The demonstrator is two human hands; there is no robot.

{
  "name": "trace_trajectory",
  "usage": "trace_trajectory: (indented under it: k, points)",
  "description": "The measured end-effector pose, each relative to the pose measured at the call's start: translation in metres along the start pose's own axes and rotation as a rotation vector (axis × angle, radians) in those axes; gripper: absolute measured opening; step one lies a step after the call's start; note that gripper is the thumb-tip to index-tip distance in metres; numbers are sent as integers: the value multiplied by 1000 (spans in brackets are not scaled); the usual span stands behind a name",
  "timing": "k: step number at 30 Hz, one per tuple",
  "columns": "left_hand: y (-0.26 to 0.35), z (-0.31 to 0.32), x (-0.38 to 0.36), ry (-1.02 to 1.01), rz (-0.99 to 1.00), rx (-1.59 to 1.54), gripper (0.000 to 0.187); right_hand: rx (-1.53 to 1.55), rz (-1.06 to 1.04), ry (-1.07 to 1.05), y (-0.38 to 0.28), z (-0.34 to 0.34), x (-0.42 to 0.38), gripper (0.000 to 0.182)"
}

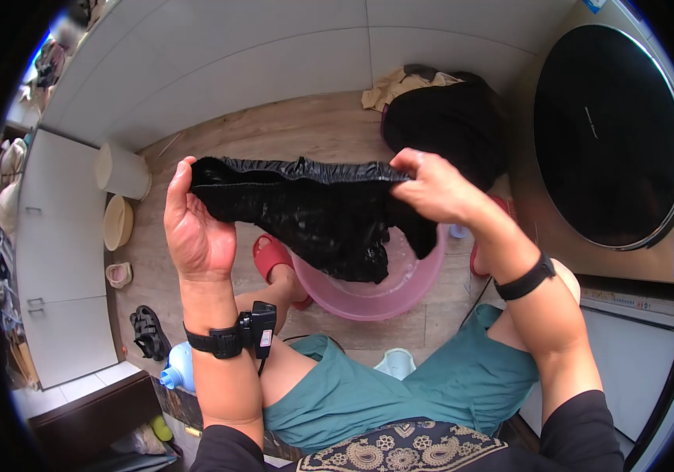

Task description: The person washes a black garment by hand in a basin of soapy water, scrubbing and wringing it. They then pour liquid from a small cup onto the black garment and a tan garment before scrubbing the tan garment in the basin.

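A wet black pair of shorts [298, 212] with a gathered elastic waistband is stretched between my two hands. My left hand [199, 236] holds the left end of the waistband, palm turned toward me, with some fingers hidden by the cloth. At the other end, my right hand [431, 185] pinches the waistband between thumb and fingers. The lower part of the shorts hangs over a pink basin [368, 307], which has sudsy water in it and is partly hidden by the cloth.
Dark clothes [447, 118] lie in a heap by the wall. A front-loading washer [608, 134] stands at right, a white cabinet [62, 236] at left. Nearby are a white bin [123, 171], black sandals [148, 332], a blue bottle [180, 370] and a pale scoop-like container [396, 363].
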State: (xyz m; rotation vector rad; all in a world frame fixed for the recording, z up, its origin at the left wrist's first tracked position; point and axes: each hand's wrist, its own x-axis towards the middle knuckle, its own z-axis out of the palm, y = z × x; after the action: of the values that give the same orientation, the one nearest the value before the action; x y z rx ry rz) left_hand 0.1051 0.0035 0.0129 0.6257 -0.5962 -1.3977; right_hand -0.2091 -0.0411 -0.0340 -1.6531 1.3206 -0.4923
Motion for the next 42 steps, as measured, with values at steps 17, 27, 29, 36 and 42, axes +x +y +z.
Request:
trace_trajectory:
  k: [17,27,29,36,42]
  points:
    - [-45,35,-11,106,-174,630,39,1335,173,76,-4,-34,-7,11]
    - [-111,64,-42,-396,-36,1281,117,1542,146,146,-28,7,-9,28]
    - [-115,72,-39,-293,-46,1253,108,1626,153,105,-36,10,-16,12]
    - [-113,60,-21,-122,-140,722,43,1408,49,-61,-45,4,-18,16]
    - [-94,56,-20,-132,-123,462,18,989,-9,-122,-56,-21,-25,43]
